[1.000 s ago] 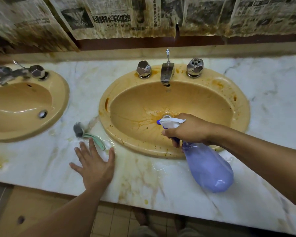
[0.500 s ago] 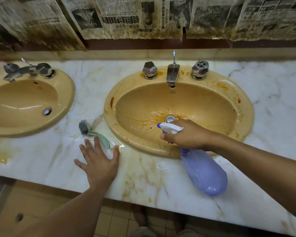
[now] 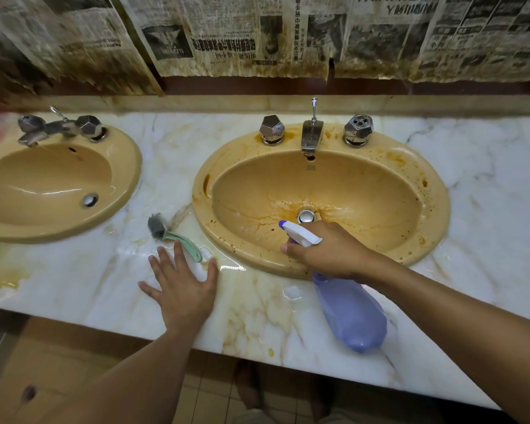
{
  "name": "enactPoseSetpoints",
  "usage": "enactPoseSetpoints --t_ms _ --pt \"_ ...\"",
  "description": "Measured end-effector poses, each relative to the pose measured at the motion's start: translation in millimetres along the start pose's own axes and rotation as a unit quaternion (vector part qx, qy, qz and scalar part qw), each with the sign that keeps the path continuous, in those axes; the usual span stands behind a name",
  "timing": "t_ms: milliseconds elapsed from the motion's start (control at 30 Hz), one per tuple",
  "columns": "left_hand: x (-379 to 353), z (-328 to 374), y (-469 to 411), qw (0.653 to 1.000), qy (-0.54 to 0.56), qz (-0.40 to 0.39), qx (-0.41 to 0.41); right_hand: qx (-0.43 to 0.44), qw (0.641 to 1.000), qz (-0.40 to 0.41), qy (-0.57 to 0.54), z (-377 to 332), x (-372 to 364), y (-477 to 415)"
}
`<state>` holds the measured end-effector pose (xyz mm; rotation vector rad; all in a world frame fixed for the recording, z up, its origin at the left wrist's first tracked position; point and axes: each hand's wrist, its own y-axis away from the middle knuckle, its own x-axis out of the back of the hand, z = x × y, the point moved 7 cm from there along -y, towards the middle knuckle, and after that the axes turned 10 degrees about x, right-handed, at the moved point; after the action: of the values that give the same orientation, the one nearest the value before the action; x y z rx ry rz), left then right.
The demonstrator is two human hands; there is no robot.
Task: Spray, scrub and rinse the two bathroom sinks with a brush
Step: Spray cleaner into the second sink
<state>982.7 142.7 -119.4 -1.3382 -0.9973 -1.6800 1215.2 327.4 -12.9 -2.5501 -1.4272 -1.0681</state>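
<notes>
**A:** A marble table (image 3: 487, 179), stained yellow, with newspaper sheets (image 3: 227, 35) on the wall behind. What's set in it?

**B:** Two tan basins: the left sink (image 3: 126, 166), and the right sink (image 3: 435, 209) with brown streaks around its drain (image 3: 305, 216).

**A:** And the hands?

**B:** The right hand (image 3: 328, 252) grips the neck of a purple spray bottle (image 3: 349, 310) over the right sink's near rim, white nozzle pointing left. The left hand (image 3: 182, 286) lies flat on the table, fingers spread, holding nothing.

**A:** The brush?

**B:** The brush (image 3: 178, 240) lies on the table between the sinks, green handle at the left fingertips.

Purple spray bottle (image 3: 351, 316), tan rust-stained sink (image 3: 435, 215), veined white marble counter (image 3: 487, 166)
</notes>
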Motion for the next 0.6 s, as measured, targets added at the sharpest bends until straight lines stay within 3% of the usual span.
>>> enactPoseSetpoints --t_ms 300,467,600 --pt "-1 -1 -1 1.0 0.004 0.007 -0.002 -0.023 0.999 0.047 -0.012 13 1 14" --pt "-3 -2 -2 1.0 -0.006 0.004 0.001 -0.041 0.997 -0.028 -0.053 24 -5 18" --pt "-2 -2 -1 1.0 -0.006 0.002 -0.001 -0.029 0.999 0.005 -0.039 23 -2 20"
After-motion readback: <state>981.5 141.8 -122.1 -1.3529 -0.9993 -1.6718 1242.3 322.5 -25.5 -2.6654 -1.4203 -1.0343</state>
